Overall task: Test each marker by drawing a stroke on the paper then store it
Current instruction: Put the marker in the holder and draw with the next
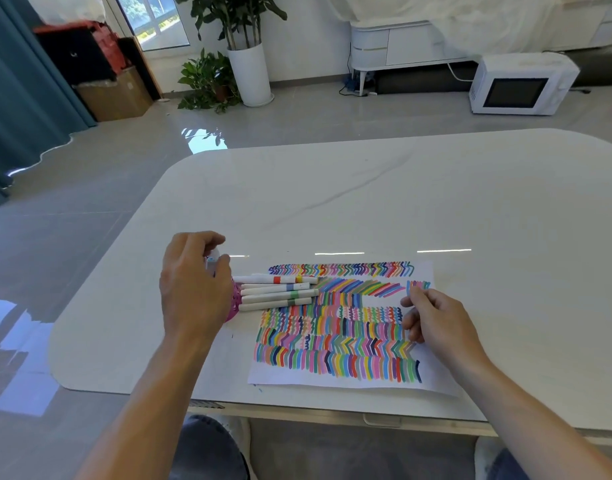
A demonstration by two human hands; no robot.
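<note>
Marker (211, 264), white-bodied with a pale blue band, is held in the left grip (193, 285). Fingers and thumb are curled round it, just above a pink holder (233, 304) that is mostly hidden under that hand. Whether a cap is on cannot be told. A short row of loose markers (277, 289) is noted lying side by side on the worktop (367, 202), just right of the holder, their far ends reaching over the left edge of the paper (266, 377). The paper is covered almost edge to edge with rows of coloured strokes and zigzags; only a small bare patch is left near its upper right. The right grip (432, 320) is rested on the right side of the paper with fingers curled. Whether anything is pinched in it cannot be made out. Progress is judged well advanced. The held marker is taken to be at the storing step. The loose markers beside the holder are judged to be what is left, each to be stroked on the paper if not yet tested, then stored. What the holder already contains is not visible.
</note>
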